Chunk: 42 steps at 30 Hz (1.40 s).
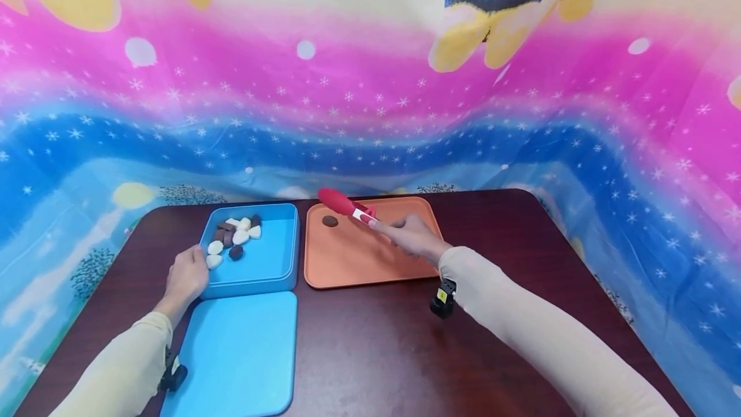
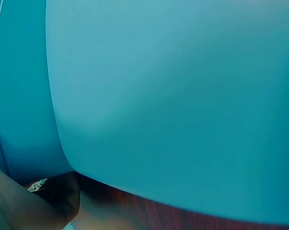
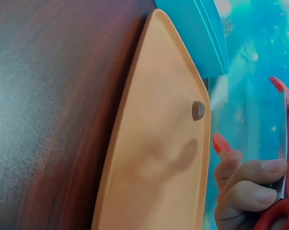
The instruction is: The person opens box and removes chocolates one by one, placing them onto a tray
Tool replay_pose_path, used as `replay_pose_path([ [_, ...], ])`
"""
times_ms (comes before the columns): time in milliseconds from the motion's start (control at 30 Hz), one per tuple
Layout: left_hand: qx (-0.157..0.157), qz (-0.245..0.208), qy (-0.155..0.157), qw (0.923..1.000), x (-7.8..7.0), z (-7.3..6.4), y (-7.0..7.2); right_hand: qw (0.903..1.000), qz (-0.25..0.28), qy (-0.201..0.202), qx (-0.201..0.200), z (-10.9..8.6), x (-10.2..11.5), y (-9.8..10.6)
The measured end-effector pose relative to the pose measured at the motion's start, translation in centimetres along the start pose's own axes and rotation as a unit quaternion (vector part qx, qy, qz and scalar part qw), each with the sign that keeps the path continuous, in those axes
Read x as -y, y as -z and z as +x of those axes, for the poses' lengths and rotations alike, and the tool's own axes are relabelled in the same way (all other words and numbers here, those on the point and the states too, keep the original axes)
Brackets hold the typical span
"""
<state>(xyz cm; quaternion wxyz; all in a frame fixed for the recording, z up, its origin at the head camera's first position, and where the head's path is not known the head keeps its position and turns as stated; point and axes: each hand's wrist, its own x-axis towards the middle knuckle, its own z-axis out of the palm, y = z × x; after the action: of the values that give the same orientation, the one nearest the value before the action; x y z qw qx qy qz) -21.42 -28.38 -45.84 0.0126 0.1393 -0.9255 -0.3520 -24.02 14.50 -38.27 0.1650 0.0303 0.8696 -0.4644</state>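
Note:
My right hand [image 1: 413, 237] grips a pair of tongs [image 1: 366, 216] with red tips, held above the orange tray [image 1: 370, 269]. In the right wrist view the red tips stand apart with nothing between them. One round brown chocolate [image 1: 330, 221] lies near the tray's far left corner, just below the tongs. My left hand [image 1: 188, 273] holds the left side of a blue box [image 1: 280, 237]. Inside that box, several brown and white chocolates [image 1: 240, 237] are grouped toward the left. The left wrist view shows mostly blue surfaces.
A flat blue lid [image 1: 240, 352] lies in front of the box on the dark wooden table [image 1: 370, 352]. Box and tray stand side by side near the table's far edge. A colourful printed cloth [image 1: 370, 114] hangs behind and at both sides.

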Motion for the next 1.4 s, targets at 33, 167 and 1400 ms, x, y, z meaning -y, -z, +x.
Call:
replay_pose_path([
  [33, 0.001, 0.001, 0.001, 1.0, 0.0, 0.0, 0.0, 1.0, 0.002, 0.003, -0.003, -0.1, 0.0, -0.1],
  [167, 0.0, -0.006, 0.007, 1.0, 0.2, -0.2, -0.2, 0.9998, 0.001, 0.016, -0.013, -0.3, -0.2, -0.8],
  [1400, -0.01, -0.004, -0.001, 0.9999, 0.1, 0.4, 0.0, 0.9874, -0.069, 0.129, -0.06, -2.1, 1.1, -4.5],
])
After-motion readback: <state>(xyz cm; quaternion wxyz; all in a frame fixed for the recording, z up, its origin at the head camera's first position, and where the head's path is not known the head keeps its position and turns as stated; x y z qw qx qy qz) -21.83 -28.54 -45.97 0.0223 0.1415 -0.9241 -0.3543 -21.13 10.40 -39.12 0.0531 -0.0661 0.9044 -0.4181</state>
